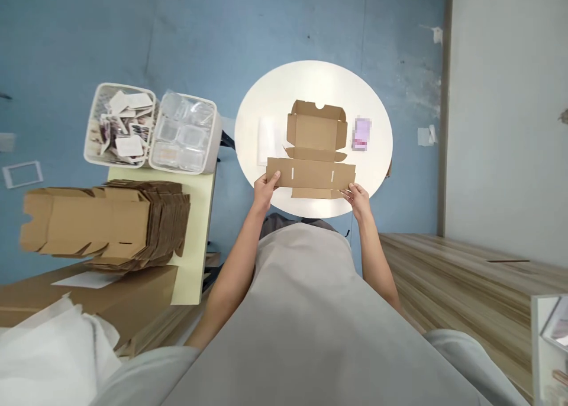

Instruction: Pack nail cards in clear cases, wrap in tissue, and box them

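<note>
Open brown cardboard box (316,132): one, over our white round table (310,77).
Grip: with left hand (265,190) and right hand (360,201) we pinch its panel's opposite ends.
White plastic bins (215,141): two, left of table.

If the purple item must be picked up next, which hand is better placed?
Probably the right hand: it holds the right end of the open cardboard box, the same side as the purple item. The left hand grips the opposite end, farther away. Either would likely need to let go first.
</note>
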Demonstrator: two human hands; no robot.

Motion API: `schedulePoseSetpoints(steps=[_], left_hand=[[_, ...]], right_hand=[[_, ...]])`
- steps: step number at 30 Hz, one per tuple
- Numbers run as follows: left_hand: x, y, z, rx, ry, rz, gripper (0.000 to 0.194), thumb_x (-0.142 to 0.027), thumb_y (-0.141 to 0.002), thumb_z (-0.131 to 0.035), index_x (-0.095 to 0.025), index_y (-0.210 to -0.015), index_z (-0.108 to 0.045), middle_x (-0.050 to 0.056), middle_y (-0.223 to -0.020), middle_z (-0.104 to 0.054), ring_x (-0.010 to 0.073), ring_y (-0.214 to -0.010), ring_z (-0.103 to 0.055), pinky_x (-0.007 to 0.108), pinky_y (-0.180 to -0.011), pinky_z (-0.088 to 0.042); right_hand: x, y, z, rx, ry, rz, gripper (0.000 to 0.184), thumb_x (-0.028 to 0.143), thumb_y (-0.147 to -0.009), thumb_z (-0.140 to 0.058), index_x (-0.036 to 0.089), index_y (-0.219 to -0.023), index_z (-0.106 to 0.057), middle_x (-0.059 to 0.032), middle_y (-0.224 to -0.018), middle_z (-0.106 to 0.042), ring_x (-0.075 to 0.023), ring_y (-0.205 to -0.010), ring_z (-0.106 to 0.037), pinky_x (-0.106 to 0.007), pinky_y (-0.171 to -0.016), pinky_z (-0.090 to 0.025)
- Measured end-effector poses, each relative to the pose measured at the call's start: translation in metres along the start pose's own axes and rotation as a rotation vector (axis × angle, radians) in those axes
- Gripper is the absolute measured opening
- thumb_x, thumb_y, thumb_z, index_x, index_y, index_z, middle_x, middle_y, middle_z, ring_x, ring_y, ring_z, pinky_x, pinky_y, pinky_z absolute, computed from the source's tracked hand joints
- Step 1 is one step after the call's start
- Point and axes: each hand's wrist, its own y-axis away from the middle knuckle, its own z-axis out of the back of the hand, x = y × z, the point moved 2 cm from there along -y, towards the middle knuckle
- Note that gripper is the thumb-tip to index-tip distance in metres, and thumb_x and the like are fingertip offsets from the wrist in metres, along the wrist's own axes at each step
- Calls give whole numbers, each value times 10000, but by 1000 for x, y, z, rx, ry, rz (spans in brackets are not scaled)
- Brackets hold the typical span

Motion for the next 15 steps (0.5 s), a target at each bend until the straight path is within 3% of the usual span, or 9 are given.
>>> schedulePoseSetpoints(steps=[5, 10, 13, 15], left_hand=[[43, -25, -32, 10, -149, 137, 601, -613, -690, -982, -160, -1038, -794, 164, -1189, -844, 320, -1170, -769, 458, -1006, -647], [70, -36, -46, 0, -267, 318, 386, -445, -765, -962, -191, -969, -755, 164, -1157, -832, 305, -1180, -758, 487, -1056, -621], [72, -37, -48, -18, -430, 394, 350, -358, -793, -937, -181, -1021, -739, 193, -1187, -812, 329, -1228, -746, 514, -1111, -592], [64, -37, -50, -110, -618, 290, 411, -287, -800, -905, -160, -1154, -740, 225, -1324, -766, 362, -1352, -697, 542, -1203, -534]], right_hand=[[-27, -37, 42, -48, -8, -101, 354, 371, -811, -969, 228, -905, -659, 51, -832, -730, -130, -787, -819, -190, -721, -598], [-45, -68, 55, -84, 118, -150, 270, 326, -853, -902, 215, -945, -674, 61, -825, -725, -117, -714, -777, -203, -711, -572], [-46, -76, 57, -142, 379, -91, 179, 294, -901, -806, 202, -1010, -698, -15, -995, -780, -141, -764, -759, -309, -870, -631], [-39, -75, 52, -175, 600, 62, 207, 290, -947, -731, 190, -1128, -721, -112, -1243, -781, -183, -895, -769, -421, -1053, -623]])
